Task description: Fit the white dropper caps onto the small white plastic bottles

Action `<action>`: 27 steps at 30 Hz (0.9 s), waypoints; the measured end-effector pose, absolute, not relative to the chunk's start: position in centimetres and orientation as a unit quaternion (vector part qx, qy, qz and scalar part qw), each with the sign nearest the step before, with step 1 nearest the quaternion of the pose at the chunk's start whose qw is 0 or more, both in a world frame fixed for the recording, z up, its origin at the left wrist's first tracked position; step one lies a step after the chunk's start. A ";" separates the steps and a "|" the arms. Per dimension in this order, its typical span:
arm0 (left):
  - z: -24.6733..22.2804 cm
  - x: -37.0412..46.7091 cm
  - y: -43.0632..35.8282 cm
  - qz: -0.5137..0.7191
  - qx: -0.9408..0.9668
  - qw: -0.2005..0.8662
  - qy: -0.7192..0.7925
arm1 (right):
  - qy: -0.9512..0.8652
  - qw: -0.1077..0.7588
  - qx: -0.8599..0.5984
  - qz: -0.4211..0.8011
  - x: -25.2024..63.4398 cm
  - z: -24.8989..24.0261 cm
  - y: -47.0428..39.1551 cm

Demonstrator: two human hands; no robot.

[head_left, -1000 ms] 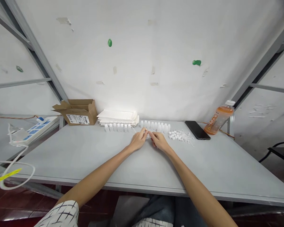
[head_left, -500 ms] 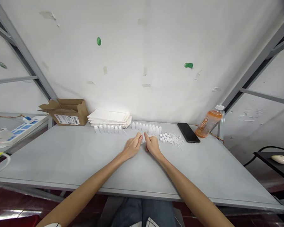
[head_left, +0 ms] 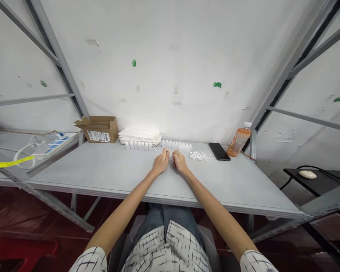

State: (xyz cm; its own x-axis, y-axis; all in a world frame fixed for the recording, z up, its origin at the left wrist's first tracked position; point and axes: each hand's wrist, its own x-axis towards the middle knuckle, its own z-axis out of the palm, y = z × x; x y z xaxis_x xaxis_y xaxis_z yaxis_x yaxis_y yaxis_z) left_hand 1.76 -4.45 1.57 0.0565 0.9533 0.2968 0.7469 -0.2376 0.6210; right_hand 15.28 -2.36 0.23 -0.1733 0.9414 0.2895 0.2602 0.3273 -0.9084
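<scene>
My left hand (head_left: 161, 162) and my right hand (head_left: 180, 162) are raised over the middle of the table, close together with a narrow gap between them. Both are closed, thumbs up and fingers curled in. A tiny white bit shows at the left fingertips, too small to name; whatever the right fingers pinch is hidden. Just beyond the hands stands a row of small white dropper bottles (head_left: 176, 146). Another row of similar bottles (head_left: 138, 146) is further left. Right of my right hand lies a pile of small white caps (head_left: 196, 155) beside thin white pieces (head_left: 207, 158).
White flat sheets (head_left: 140, 134) are stacked behind the left bottles, next to an open cardboard box (head_left: 109, 132). A black phone (head_left: 219, 151) and an orange drink bottle (head_left: 239, 140) are at the right. A power strip (head_left: 59, 145) lies at far left, a mouse (head_left: 307, 174) at far right.
The view has tilted down and pulled back, so more of my lap and sleeves show. My hands stay closed and close together in front of the bottles.
</scene>
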 end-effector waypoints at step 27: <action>1.1 1.3 -2.5 0.300 0.715 0.072 0.628 | -0.622 0.489 -0.432 0.433 15.6 0.4 -1.8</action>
